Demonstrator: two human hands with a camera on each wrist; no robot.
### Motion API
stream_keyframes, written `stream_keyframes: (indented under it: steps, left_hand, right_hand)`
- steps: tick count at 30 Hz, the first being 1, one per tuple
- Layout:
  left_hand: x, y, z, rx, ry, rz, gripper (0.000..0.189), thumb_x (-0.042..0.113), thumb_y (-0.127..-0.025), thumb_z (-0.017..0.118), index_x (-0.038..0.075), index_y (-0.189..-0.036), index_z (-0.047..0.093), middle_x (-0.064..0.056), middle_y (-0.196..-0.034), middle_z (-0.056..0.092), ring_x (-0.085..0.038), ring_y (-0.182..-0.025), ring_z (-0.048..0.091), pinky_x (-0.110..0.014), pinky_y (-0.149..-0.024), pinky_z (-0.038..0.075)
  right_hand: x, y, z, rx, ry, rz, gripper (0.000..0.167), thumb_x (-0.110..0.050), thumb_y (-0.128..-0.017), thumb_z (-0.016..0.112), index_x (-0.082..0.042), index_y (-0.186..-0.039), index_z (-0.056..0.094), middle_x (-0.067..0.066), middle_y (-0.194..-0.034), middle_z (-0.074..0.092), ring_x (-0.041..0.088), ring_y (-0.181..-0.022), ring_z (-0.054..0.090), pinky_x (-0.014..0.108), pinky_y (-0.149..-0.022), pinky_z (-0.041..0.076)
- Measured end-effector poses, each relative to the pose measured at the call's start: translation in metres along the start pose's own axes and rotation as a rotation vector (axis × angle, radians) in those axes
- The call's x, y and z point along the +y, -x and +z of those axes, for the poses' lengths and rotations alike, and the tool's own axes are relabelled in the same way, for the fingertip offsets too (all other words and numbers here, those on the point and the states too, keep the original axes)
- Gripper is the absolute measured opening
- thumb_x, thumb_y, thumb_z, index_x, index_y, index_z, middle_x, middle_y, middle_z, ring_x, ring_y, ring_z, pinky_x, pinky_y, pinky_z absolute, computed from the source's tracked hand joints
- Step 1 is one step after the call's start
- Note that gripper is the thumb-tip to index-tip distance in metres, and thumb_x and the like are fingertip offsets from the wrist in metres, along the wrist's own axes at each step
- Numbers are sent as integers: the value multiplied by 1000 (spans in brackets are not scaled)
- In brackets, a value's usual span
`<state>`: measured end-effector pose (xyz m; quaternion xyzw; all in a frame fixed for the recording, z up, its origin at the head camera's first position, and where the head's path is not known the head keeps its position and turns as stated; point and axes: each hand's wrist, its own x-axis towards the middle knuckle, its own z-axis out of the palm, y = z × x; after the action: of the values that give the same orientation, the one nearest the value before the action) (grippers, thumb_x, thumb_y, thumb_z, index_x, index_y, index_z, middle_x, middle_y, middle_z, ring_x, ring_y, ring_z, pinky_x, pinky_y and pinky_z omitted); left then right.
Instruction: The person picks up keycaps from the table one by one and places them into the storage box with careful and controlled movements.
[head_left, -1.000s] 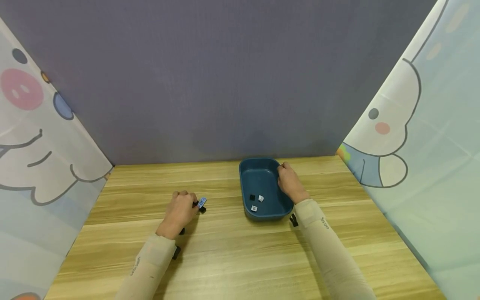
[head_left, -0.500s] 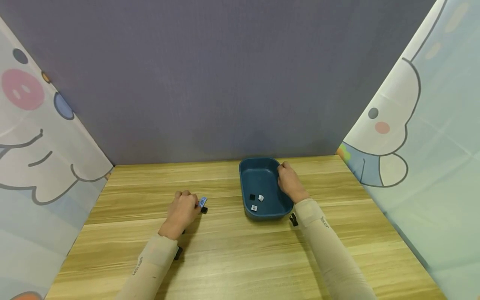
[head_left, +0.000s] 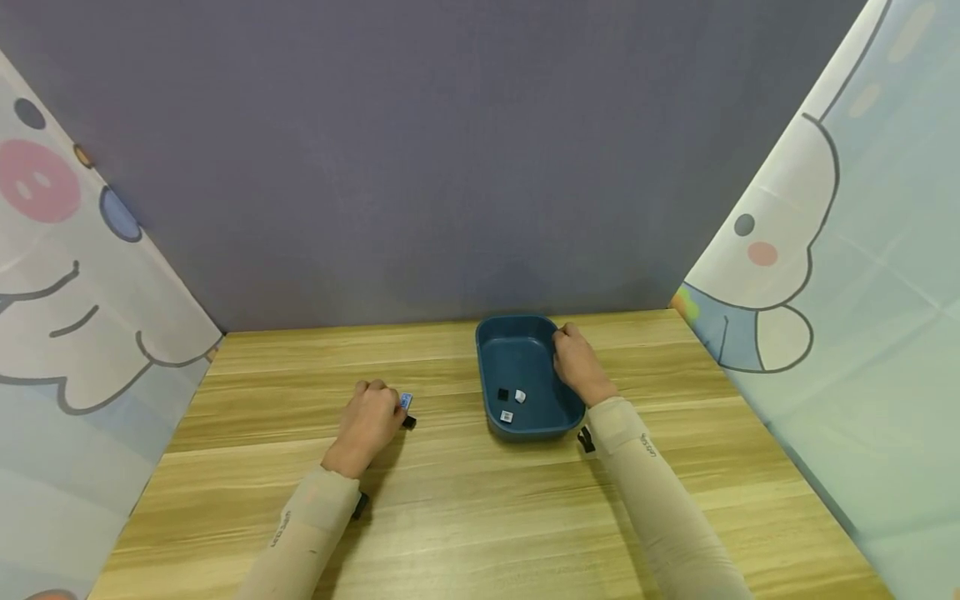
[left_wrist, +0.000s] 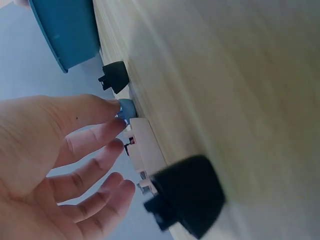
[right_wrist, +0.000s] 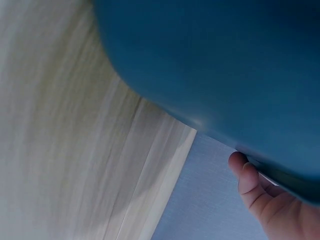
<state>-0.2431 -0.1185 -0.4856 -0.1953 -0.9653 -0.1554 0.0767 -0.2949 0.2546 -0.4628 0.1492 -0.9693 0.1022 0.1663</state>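
Observation:
In the left wrist view, my left hand (left_wrist: 65, 160) holds its thumb and index fingertips at a small blue keycap (left_wrist: 128, 108) low over the wooden table; it pinches the cap at its edges. A black keycap (left_wrist: 116, 76) lies just beyond, stem outward, and a long pale pinkish keycap (left_wrist: 146, 146) is beside the other fingertips. Closer to the camera is another black keycap (left_wrist: 190, 195). My right hand (head_left: 581, 367) grips the right rim of a blue plastic tub (head_left: 517, 350), fingers over its edge; the thumb side shows below the rim in the right wrist view.
Inside the tub lie a black keycap (head_left: 503, 394) and two white keycaps, one whitish (head_left: 521, 397) and one marked (head_left: 507, 417). Dark pieces sit at the left cuff (head_left: 361, 505) and right cuff (head_left: 586, 439). A grey panel (head_left: 450, 167) stands behind the table (head_left: 480, 517).
My left hand has shifted slightly right, toward the blue keycap, covering more of it and of the nearby black ones. The right hand and tub stay where they were.

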Motion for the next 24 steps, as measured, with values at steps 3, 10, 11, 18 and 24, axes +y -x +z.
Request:
stream_keyframes:
  steps: [3, 10, 11, 18, 24]
  left_hand:
    - [2, -3, 1, -24, -18, -24, 22, 11, -89, 76, 8, -69, 67, -11, -83, 63, -42, -97, 59, -49, -84, 54]
    - [3, -6, 3, -68, -47, -48, 16, 12, -92, 72, 2, -79, 70, -13, -90, 63, -39, -94, 57, -44, -74, 56]
    - [3, -5, 3, -68, -48, -45, 16, 11, -92, 71, 2, -79, 70, -13, -90, 63, -39, -94, 57, -44, -74, 56]
    - [4, -7, 3, 1, -57, 15, 16, 8, -91, 72, 3, -77, 66, -11, -78, 64, -35, -85, 62, -44, -79, 54]
    - [6, -11, 1, 64, -44, 88, 20, 4, -90, 72, 4, -73, 62, -9, -70, 64, -29, -74, 65, -44, -90, 50]
  right_hand:
    - [0, 1, 0, 23, -21, -13, 15, 10, -84, 62, 13, -99, 60, 28, -105, 53, 43, -90, 61, 48, -75, 55]
    - [0, 0, -1, 34, -12, -30, 13, 9, -84, 61, 12, -96, 60, 26, -102, 52, 40, -85, 61, 44, -71, 56]
    - [-2, 0, -2, 15, -22, -12, 14, 11, -84, 61, 14, -98, 61, 28, -103, 52, 41, -87, 61, 46, -73, 56]
    - [-4, -2, -4, -53, 14, 35, 17, 9, -88, 61, 13, -104, 61, 28, -108, 52, 38, -92, 61, 43, -78, 55]
    - [-5, 0, -4, -44, 15, 34, 16, 8, -88, 62, 13, -103, 61, 28, -108, 52, 38, -91, 61, 43, -77, 55]
